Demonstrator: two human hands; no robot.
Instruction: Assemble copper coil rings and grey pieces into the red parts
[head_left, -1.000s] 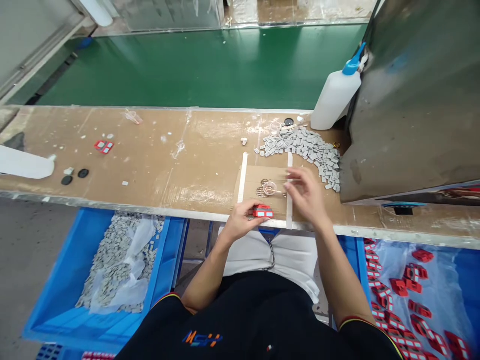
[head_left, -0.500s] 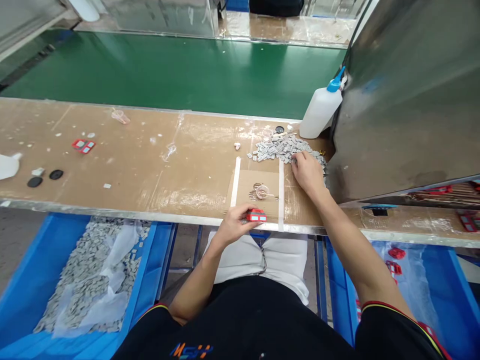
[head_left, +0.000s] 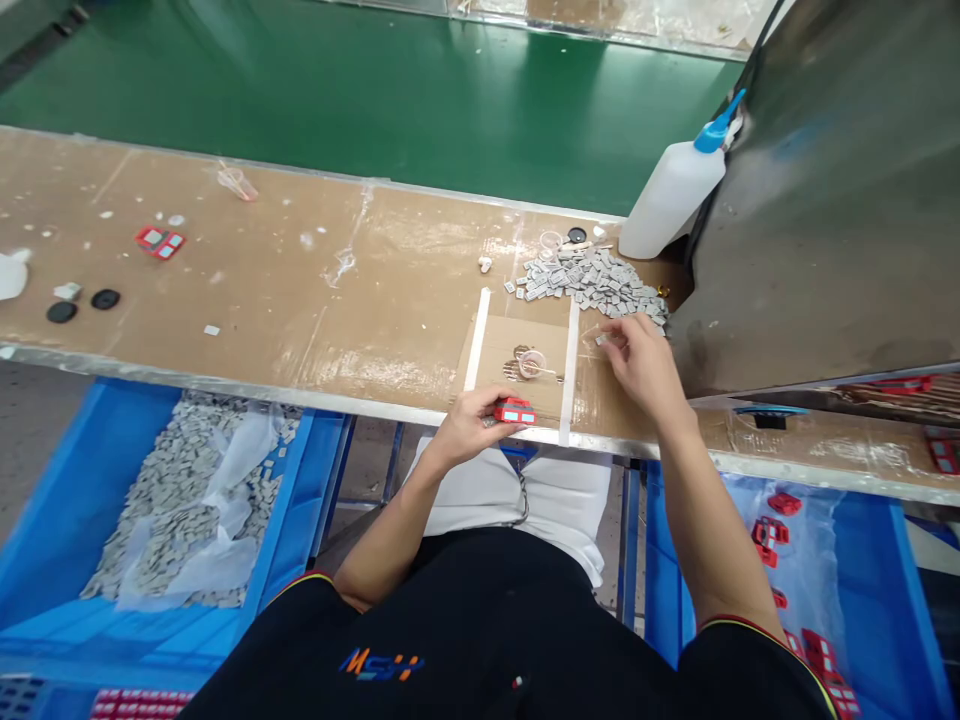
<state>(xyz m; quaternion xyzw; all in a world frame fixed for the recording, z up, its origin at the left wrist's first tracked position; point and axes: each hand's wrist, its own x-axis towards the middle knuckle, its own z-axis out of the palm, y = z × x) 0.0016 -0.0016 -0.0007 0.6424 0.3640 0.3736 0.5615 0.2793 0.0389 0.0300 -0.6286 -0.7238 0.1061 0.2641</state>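
Note:
My left hand point(head_left: 474, 424) is closed round a small red plastic part point(head_left: 515, 410) with pale window-like panels, at the table's front edge. Between the fingertips of my right hand point(head_left: 642, 362) is a small grey tile point(head_left: 601, 340), held just above the table. Behind that hand lies a heap of similar grey tiles point(head_left: 600, 280). A small clear cup point(head_left: 532, 364) with a thin stick in it sits on a cardboard pad point(head_left: 495, 350), close beyond the red part.
A white bottle with a blue nozzle point(head_left: 675, 190) stands beside a metal panel point(head_left: 825, 220). Beyond the table runs a green conveyor belt point(head_left: 375, 100). Blue bins hold grey tiles point(head_left: 172, 500) at left and red parts point(head_left: 772, 535) at right. Another red part point(head_left: 160, 242) lies far left.
My right hand has drawn back from the grey heap toward me with a tile in its fingertips. My left hand still holds the red part. The camera view has tilted down.

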